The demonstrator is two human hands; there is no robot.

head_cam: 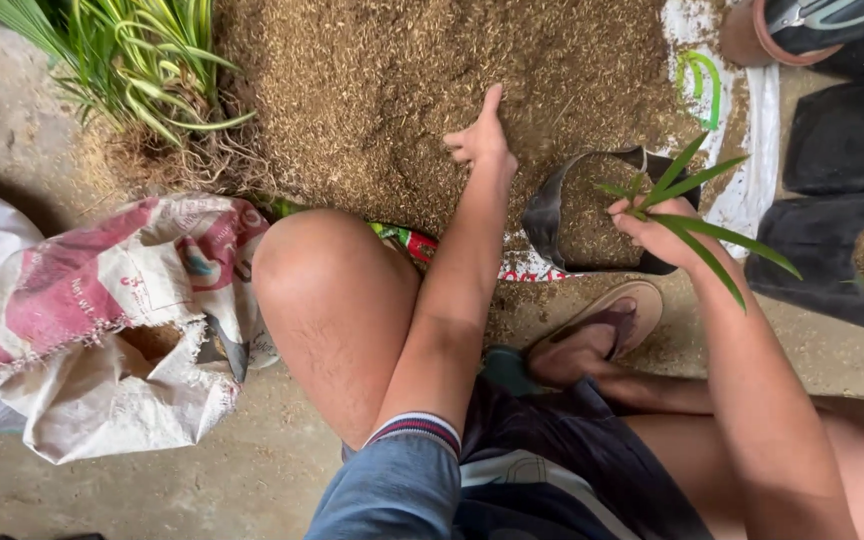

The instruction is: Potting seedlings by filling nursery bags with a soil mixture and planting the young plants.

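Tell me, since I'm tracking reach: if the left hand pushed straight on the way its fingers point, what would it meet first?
The left hand already rests on the heap of brown husk mix, fingers pointing up the picture. Going straight on, it would most likely just plough through more of that loose husk; nothing else shows in that line before the picture's edge.

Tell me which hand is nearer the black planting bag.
Right. The right hand holds a green seedling directly over the black planting bag; the left hand rests on the husk pile, off to its side.
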